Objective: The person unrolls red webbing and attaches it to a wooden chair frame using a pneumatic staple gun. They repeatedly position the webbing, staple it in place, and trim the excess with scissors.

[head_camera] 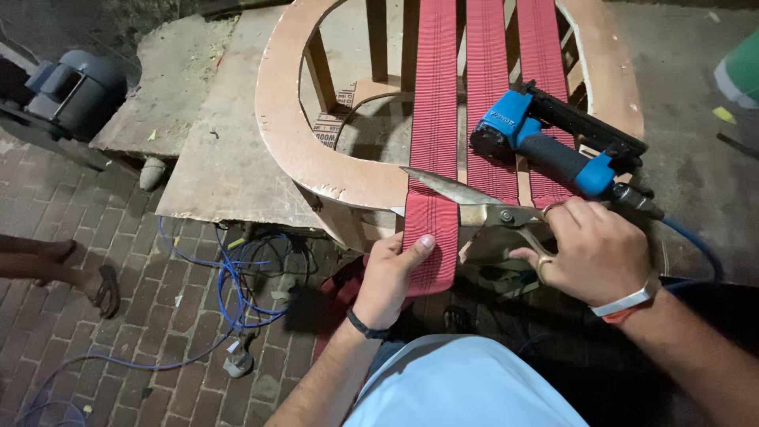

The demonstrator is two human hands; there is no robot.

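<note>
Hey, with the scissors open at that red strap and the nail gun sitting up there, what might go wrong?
1. The left hand pinches the red webbing strap just below the open scissors held by the right hand; the thumb might get nicked.
2. The blue nail gun rests on the straps near the wooden frame edge; tugging could tip it off.
3. The blue hose coils underfoot, a likely trip hazard.

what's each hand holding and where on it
Left hand pinches the red strap at its loose hanging end; right hand holds scissors by the handle loops.
</note>
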